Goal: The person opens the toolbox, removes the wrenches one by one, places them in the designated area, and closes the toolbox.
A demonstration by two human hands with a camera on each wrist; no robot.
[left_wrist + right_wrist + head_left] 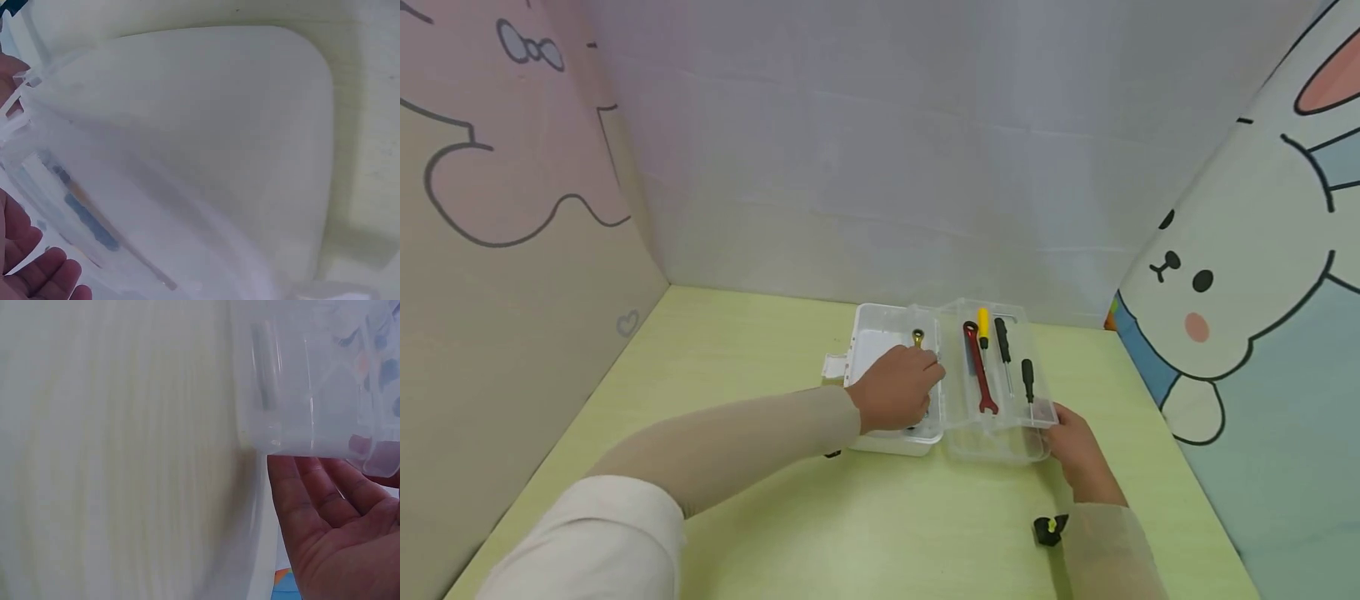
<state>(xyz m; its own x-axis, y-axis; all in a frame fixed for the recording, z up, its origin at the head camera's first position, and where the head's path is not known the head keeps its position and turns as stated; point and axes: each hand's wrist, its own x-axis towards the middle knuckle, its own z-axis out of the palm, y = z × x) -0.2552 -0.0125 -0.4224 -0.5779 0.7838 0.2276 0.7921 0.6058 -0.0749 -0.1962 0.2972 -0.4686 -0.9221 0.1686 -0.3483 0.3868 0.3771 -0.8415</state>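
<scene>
A white plastic box (pixel 874 321) stands uncovered, with a gold-ended wrench (pixel 917 337) inside. My left hand (pixel 897 387) reaches over its right half, hiding part of the inside. In the left wrist view, the fingers (pixel 53 272) are loosely bent, with nothing seen between them. To the right, a clear plastic tray (pixel 955 392) carries a red wrench (pixel 979 367), a yellow-handled screwdriver (pixel 983 329), a black-handled screwdriver (pixel 1003 340) and a shorter black one (pixel 1027 379). My right hand (pixel 1077 450) holds the tray's near right corner, with fingers (pixel 290 487) beneath it.
A latch flap (pixel 834 367) sticks out from the box's left side. Clear plastic (pixel 992 450) shows below the tray's near edge. A small black device (pixel 1048 530) sits by the right wrist. Fabric walls (pixel 880 167) enclose the pale yellow table (pixel 880 525).
</scene>
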